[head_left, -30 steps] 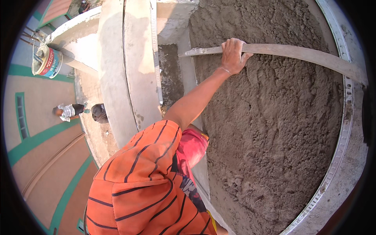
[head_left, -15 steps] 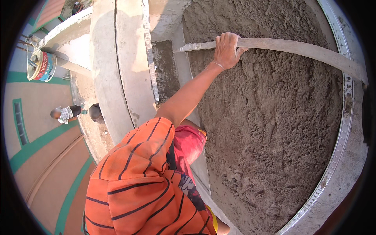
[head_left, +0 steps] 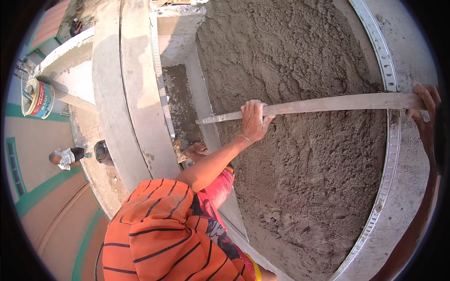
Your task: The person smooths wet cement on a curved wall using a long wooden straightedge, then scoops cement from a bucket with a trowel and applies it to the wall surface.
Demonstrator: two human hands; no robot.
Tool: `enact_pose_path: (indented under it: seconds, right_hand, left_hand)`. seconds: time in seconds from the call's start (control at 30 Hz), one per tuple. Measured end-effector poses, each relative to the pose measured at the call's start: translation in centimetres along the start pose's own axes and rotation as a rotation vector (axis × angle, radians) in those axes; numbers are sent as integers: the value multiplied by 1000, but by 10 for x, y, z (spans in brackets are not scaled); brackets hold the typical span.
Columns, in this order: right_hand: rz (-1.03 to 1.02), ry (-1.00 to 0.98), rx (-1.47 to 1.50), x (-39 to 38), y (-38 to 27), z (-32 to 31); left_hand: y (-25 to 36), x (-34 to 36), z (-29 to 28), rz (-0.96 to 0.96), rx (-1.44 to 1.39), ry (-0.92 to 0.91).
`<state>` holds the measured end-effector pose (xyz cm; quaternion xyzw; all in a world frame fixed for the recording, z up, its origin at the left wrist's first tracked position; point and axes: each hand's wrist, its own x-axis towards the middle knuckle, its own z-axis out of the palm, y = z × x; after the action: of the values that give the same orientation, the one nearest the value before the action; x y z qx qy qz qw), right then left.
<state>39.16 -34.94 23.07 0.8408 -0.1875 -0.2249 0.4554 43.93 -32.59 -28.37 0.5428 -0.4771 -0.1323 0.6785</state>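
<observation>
Mortar patch (head_left: pixel 304 187): showing a rough grey face, running out of view at the top
Perforated metal strip (head_left: pixel 390 159): bordering the right edge of the mortar patch, curving in the lens
Smooth margin (head_left: pixel 200 89): bordering the left edge of the mortar patch
Dark recess (head_left: pixel 180 100): lying just left of the margin, with a bare foot (head_left: pixel 196 150) near its lower end
Concrete ledges (head_left: pixel 140 89): running side by side left of the recess, parting at a dark seam
Bucket (head_left: pixel 42 99): hanging well apart, beyond the ledges
Person in a patterned shirt (head_left: pixel 65 158): appearing sideways, near a dark bundle (head_left: pixel 102 152)
Left forearm (head_left: pixel 213 161): crossing the margin and the left edge of the mortar patch, standing in the way there
Orange striped garment (head_left: pixel 159 234): blocking the lower left
Right forearm: fading into the dark rim, hard to make out
Right end of the bar: hiding partly under the right hand
Pale bar (head_left: pixel 328 104): lying across the mortar patch, passing over both side edges
Long axis: running left to right, rising slightly rightward; pointing the narrow tip at the recess
Left hand (head_left: pixel 253 121): pinching the bar between curled fingers and thumb, near the left edge
Right hand (head_left: pixel 429 110): wrapping fingers and thumb around the right end, beyond the metal strip
</observation>
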Motion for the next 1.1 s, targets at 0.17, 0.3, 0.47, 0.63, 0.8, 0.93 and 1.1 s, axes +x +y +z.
enact_pose_path:
  seconds: [0.17, 0.3, 0.47, 0.63, 0.8, 0.93, 1.1]
  right_hand:
    - [58, -100, -103, -10, -21, -19]
    - [188, 138, -243, -13, -22, -19]
    - [333, 80, -258, -64, -25, -19]
    - [418, 103, -217, -106, -27, -11]
    - [486, 72, -200, -139, -26, -16]
    - [501, 142, -195, -148, -21, 0]
    - [538, 117, -231, -152, -21, 1]
  left_hand:
    - [29, -58, 14, -123, 9, -46]
    - [3, -6, 17, -121, 100, 70]
    - [-72, 82, 41, -268, 161, 193]
    - [-139, 167, 16, -351, 224, 276]
    - [-173, 215, 15, -368, 260, 188]
    - [-203, 260, -7, -385, 289, 104]
    - [-202, 257, -9, -346, 139, 51]
